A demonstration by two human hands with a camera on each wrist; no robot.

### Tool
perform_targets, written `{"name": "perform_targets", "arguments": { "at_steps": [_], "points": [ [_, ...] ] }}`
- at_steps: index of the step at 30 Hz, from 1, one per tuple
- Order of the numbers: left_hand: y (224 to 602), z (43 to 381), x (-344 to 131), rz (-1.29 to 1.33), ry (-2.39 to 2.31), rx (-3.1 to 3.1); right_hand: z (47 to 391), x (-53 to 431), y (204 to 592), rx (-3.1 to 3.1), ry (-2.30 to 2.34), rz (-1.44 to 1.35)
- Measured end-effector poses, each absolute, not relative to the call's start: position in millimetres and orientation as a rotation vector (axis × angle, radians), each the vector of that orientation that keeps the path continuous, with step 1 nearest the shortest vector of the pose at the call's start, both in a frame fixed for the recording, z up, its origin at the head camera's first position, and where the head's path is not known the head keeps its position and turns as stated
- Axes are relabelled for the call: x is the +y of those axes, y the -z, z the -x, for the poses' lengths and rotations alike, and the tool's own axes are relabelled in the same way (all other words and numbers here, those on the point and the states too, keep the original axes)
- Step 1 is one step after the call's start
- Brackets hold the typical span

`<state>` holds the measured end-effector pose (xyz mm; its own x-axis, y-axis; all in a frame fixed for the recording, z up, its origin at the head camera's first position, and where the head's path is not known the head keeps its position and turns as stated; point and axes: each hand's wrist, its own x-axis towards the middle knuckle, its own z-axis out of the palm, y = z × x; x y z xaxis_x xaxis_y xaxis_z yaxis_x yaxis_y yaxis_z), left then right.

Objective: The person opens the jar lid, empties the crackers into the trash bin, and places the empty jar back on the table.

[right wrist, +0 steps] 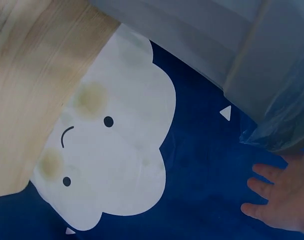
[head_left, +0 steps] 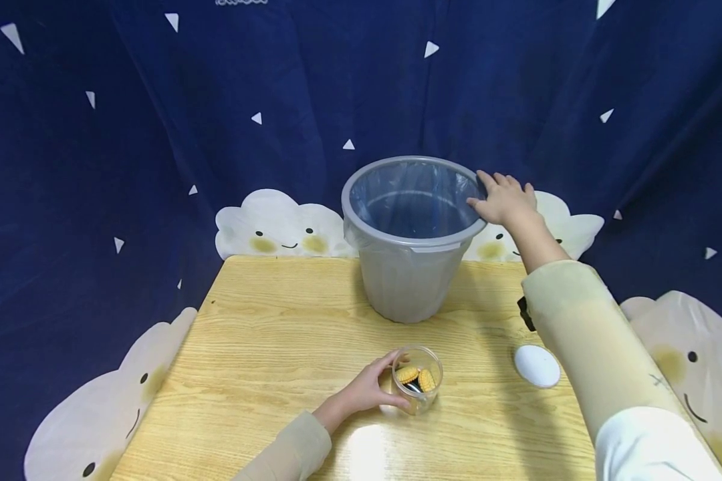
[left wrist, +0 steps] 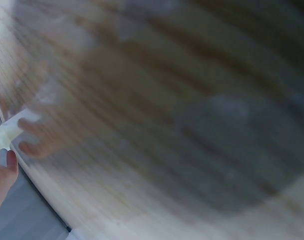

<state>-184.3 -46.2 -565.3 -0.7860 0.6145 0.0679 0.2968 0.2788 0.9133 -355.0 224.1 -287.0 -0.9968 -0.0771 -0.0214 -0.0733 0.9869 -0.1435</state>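
A clear plastic cup (head_left: 431,399) stands on the table, with yellow ridged biscuits (head_left: 407,374) and something dark inside. My left hand (head_left: 370,386) holds it from the left, fingers behind and thumb in front. Only part of that left hand (left wrist: 1,180) shows at the edge of the left wrist view. A grey bin (head_left: 406,280) with a bluish liner bag (head_left: 433,184) stands farther back. My right hand (head_left: 508,200) rests at its right rim, thumb over the edge. In the right wrist view, the fingers of this right hand (right wrist: 281,192) are spread and nearly straight.
A white round disc (head_left: 537,365) lies on the wooden table (head_left: 277,314), right of the cup. Behind the table hangs a dark blue curtain (head_left: 301,87) with white triangles and smiling clouds. The table's back edge runs close behind the bin.
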Motion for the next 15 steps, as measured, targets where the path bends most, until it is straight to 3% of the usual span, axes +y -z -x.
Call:
{"name": "perform_targets", "arguments": {
  "at_steps": [15],
  "points": [
    [562.6,184.1,-45.9,-0.846,-1.514,2.235,352.4,221.8,287.6,3.077,0.238,0.067]
  ]
}}
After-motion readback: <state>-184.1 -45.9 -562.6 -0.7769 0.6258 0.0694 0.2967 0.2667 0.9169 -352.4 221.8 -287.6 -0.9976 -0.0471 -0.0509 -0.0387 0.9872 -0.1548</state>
